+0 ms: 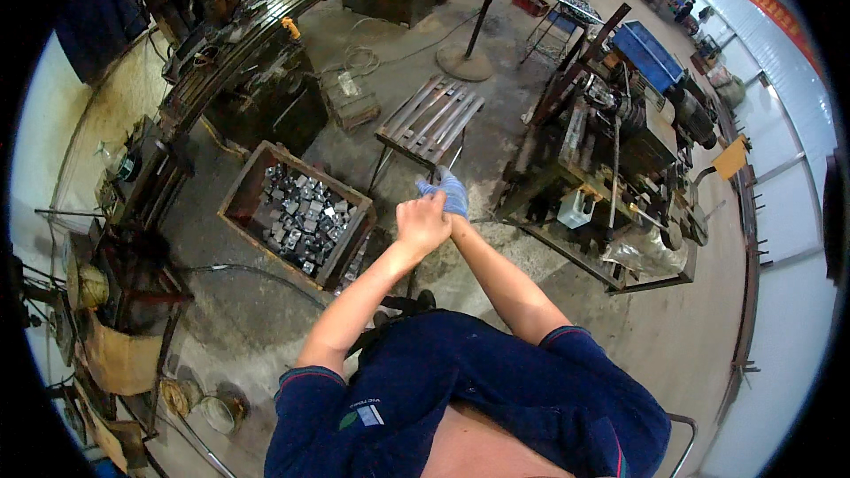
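Both arms reach forward and meet in front of my chest. A light blue glove (454, 195) covers my right hand (450, 190); its fingers look stretched out and apart, with nothing visible in them. My left hand (423, 225) is bare and lies against the glove near the right wrist. Its fingers are bent closed on the glove, though the fingertips are partly hidden. Just beyond the hands stands a low slatted stool (431, 119). On the floor to the left, a wooden crate (237, 228) holds many small metal blocks (305, 217).
A greasy machine on a steel frame (567, 168) stands to the right, with a blue bin (646, 55) behind it. At the left is a long machine bench (232, 40). A fan base (464, 64) and a metal box (350, 99) sit farther off. A hose (257, 271) crosses the floor.
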A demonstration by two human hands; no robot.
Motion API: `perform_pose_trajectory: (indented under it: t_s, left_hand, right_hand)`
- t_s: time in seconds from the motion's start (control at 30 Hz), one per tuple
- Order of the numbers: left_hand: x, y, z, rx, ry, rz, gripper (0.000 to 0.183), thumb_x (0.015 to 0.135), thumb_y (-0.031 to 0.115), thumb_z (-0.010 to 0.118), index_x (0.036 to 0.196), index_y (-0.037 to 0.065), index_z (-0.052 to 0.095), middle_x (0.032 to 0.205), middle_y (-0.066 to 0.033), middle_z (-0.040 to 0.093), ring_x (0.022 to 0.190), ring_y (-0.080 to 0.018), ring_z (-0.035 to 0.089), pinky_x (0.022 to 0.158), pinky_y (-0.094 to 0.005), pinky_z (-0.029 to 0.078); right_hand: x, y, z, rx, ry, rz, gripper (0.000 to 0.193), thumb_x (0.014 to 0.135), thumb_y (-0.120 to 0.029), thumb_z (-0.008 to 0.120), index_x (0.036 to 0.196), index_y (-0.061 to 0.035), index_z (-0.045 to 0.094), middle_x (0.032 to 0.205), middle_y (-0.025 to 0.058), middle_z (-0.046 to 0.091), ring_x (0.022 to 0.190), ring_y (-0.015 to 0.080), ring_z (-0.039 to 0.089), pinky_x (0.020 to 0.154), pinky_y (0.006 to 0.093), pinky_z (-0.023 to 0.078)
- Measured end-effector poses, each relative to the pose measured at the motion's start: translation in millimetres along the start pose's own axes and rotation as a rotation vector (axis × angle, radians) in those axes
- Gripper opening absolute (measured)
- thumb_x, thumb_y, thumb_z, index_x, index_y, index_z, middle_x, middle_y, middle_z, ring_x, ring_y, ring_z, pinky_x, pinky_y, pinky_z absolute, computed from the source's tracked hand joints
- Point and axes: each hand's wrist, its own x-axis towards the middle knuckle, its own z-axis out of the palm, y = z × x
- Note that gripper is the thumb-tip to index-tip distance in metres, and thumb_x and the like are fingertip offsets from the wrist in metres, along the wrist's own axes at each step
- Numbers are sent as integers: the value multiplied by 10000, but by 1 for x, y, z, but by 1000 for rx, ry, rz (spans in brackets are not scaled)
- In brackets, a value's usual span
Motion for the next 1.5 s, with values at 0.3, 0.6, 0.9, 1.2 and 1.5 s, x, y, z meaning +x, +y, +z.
perform_pose_trajectory:
  t_s: [0.3, 0.6, 0.9, 1.2, 1.5]
  left_hand:
    - [-4, -5, 51, -311, -137, 181, 105, 579, 155, 595, 637, 68, 609, 616, -158, 596, 584, -340, 594, 539, -438, 470]
    - [83, -9, 101, -448, -6, 115, 80, 658, 32, 563, 737, 39, 576, 701, -129, 588, 612, -307, 585, 543, -369, 470]
    - [179, 9, 101, -330, 13, -258, 159, 703, 56, 634, 847, 8, 588, 727, -104, 587, 608, -243, 592, 538, -330, 466]
    - [236, -12, 114, -285, 271, -183, 61, 657, 60, 580, 653, 15, 538, 598, -132, 545, 546, -327, 552, 495, -397, 437]
    - [256, -31, 127, -562, 32, -119, 130, 700, 42, 553, 630, -7, 456, 539, -143, 428, 453, -254, 435, 458, -342, 366]
  right_hand:
    - [-9, 14, 10, -567, -238, -95, 558, 720, -429, 701, 1105, -49, 564, 735, 85, 618, 645, 162, 556, 582, 322, 451]
    - [126, 37, 4, 1127, -309, 661, 680, 747, -583, 607, 1124, -23, 529, 1021, 131, 595, 904, 296, 583, 824, 403, 473]
    - [244, -27, -61, 1882, -478, 923, 650, 773, -570, 570, 1103, -14, 497, 1104, 136, 520, 1013, 296, 512, 937, 464, 403]
    - [300, -44, -40, 1881, -471, 1103, 552, 785, -519, 581, 980, -5, 533, 974, 150, 566, 937, 299, 536, 919, 475, 418]
    - [354, -54, -23, 1939, -790, 697, 729, 771, -618, 497, 1298, -127, 390, 1355, 75, 376, 1288, 290, 305, 1033, 587, 209]
